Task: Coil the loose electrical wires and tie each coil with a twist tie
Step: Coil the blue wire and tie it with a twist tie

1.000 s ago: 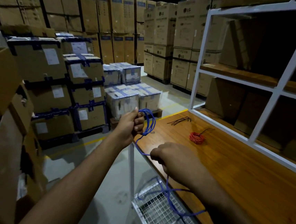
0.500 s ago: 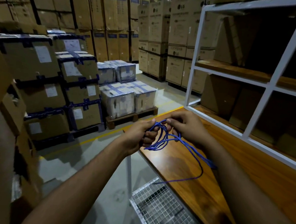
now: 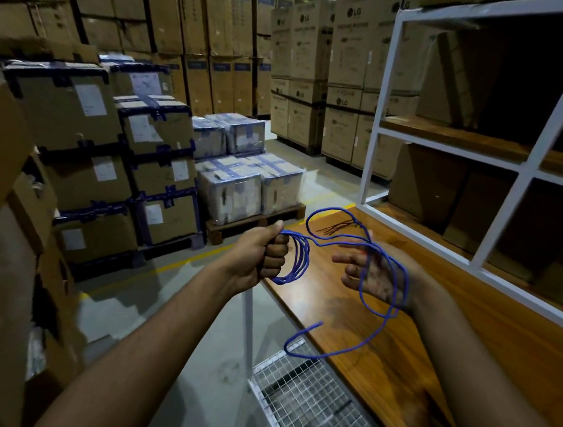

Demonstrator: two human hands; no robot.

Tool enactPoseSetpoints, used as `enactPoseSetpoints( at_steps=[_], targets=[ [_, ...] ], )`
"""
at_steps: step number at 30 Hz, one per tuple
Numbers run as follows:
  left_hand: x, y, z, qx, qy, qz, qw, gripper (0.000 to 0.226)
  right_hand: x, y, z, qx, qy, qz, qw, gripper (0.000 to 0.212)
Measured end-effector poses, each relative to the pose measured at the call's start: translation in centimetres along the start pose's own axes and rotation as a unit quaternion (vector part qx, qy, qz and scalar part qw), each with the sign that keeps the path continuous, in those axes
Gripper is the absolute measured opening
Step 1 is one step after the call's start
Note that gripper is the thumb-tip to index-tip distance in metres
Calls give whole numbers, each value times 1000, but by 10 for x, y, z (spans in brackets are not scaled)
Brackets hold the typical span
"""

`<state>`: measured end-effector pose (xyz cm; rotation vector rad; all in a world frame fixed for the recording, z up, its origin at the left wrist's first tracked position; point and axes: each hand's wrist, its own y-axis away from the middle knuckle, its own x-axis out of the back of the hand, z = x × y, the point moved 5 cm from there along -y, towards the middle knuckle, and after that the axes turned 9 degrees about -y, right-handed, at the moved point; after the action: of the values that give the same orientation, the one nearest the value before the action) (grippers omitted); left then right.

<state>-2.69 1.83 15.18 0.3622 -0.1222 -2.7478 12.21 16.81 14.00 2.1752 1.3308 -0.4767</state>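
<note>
Since half a second ago the right hand point(image 3: 375, 275) has drawn away from the left and opened, palm up, so the two hands that were together at the coil are now apart. Nearest, the free tail of the blue wire point(image 3: 362, 346) hangs in a loose curl over the front edge of the bench point(image 3: 465, 362), its cut end in the air above the wire-mesh shelf point(image 3: 306, 408) below. From there the wire rises in a wide slack loop that drapes around the right hand's spread fingers; that grip is apart and pinches nothing. Just beyond, the left hand point(image 3: 265, 255) is a closed fist clamped on the coil point(image 3: 294, 261), several turns already gathered and hanging from it off the bench's corner. One more open loop arches above and between the hands. Farther back on the bench lies a small bundle of dark twist ties point(image 3: 339, 225), untouched. By my judgement this blue wire is mostly coiled, with the last loops and tail to wind in, and then the tying remains. No finished coil is plainly visible here; the right hand hides part of the bench behind it.
</note>
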Motion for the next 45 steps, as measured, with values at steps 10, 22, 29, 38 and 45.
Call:
enactPoseSetpoints(
  at_steps=[10,22,29,38,45],
  targets=[
    [5,-5,4,-3,14,-3,1000,37,24,3,1,162,260,196,932,22],
    [3,-2,20,-7,16,-25,1000,35,-28,8,6,313,417,142,841,25],
    [4,5,25,-9,24,-38,999,33,-57,4,11,341,493,153,785,27],
    [16,12,29,-15,79,-32,996,33,-49,-20,25,213,639,116,730,5],
    [23,16,34,-24,97,-23,995,35,-41,-21,59,73,421,18,904,26]
  ],
)
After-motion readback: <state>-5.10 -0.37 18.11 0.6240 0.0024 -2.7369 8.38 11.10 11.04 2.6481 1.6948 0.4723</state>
